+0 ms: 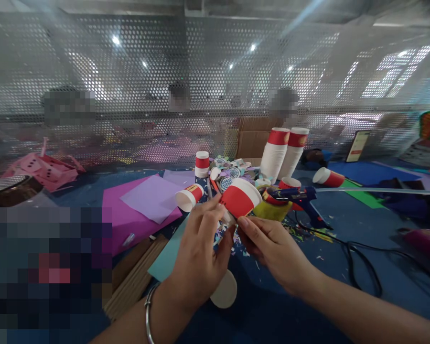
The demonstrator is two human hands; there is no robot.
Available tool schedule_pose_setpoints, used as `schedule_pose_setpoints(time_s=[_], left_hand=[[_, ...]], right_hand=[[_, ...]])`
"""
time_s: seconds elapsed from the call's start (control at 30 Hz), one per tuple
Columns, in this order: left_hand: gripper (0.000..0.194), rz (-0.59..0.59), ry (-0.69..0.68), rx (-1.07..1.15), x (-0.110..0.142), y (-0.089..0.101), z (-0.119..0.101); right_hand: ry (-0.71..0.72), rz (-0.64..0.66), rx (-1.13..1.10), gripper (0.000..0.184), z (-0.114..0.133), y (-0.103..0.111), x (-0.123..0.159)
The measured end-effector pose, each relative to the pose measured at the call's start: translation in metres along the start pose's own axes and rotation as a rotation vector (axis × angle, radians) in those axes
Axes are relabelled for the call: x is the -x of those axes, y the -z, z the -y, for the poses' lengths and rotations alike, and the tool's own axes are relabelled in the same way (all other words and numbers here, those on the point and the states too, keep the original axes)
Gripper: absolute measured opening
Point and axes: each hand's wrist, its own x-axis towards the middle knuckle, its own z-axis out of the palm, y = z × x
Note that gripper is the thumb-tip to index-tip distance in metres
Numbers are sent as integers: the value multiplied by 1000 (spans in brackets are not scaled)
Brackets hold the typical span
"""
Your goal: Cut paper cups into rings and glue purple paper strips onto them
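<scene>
Both hands grip one red and white paper cup (238, 198), tilted in front of me with its rim toward the upper right. My left hand (204, 243) has its fingers along the cup's left side, the thumb below. My right hand (272, 248) pinches the lower edge near the base, where a pale piece shows between the hands. A round beige disc (224, 289) lies under my left hand. Just right of the cup, a dark blue glue gun (303, 196) rests over a yellow thing (272, 210).
Two tall stacks of paper cups (273, 155) stand at the back. Purple paper (148, 196), corrugated cardboard strips (136, 272) and a lying cup (189, 197) are on the left. A black cable (358, 246) loops at right. A perforated metal screen (208, 71) closes off the back.
</scene>
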Motion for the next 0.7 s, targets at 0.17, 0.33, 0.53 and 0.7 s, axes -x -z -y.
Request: schedule_pose_setpoints(time_s=[0.17, 0.33, 0.53, 0.7], left_hand=[[47, -101, 397, 497, -3, -5, -3], [28, -70, 691, 851, -6, -8, 1], [21, -59, 578, 746, -7, -4, -6], [18, -10, 491, 658, -4, -3, -8]], right_hand=[[26, 13, -17, 49, 1, -1, -2], [12, 54, -31, 47, -2, -1, -3], [37, 48, 9, 48, -4, -1, -2], [54, 50, 27, 47, -4, -2, 0]])
